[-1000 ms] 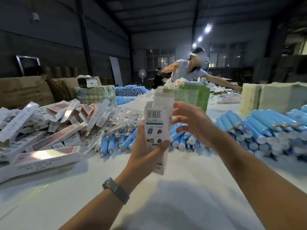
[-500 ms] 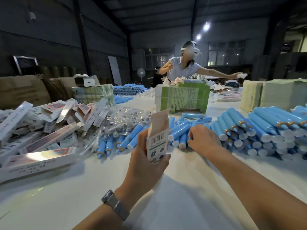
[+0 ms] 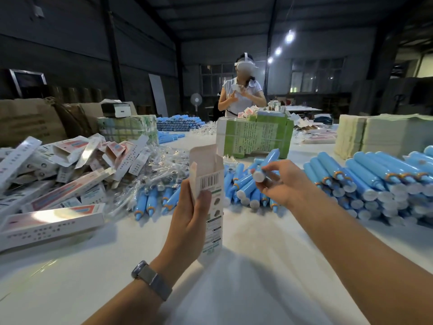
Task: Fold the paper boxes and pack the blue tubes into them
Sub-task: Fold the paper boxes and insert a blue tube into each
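A white paper box (image 3: 210, 195) with a barcode is standing upright at the centre of the frame, its top flap open and pointing up. The left hand (image 3: 189, 221) is gripping it around the middle, thumb lying across the printed face below the barcode. Just right of the box's open mouth, the right hand (image 3: 280, 184) is pinching a blue tube (image 3: 267, 164) between its fingertips, holding it clear of the pile with its white cap toward the camera and its body tilting up and away. A grey watch (image 3: 152, 280) is sitting on the left wrist.

Behind both hands a loose heap of blue tubes (image 3: 243, 186) is lying on the white tabletop (image 3: 246, 277), and a neater stack of tubes (image 3: 375, 181) is filling the right of the frame. At the left, a pile of folded cartons (image 3: 58, 174) is spreading toward the lower left. A green-printed carton bundle (image 3: 255, 137) is standing in the middle distance, with pale stacks of flat sheets (image 3: 375, 134) at the upper right. Beyond it, a person wearing a headset (image 3: 243, 90) is standing, holding something white in raised hands.
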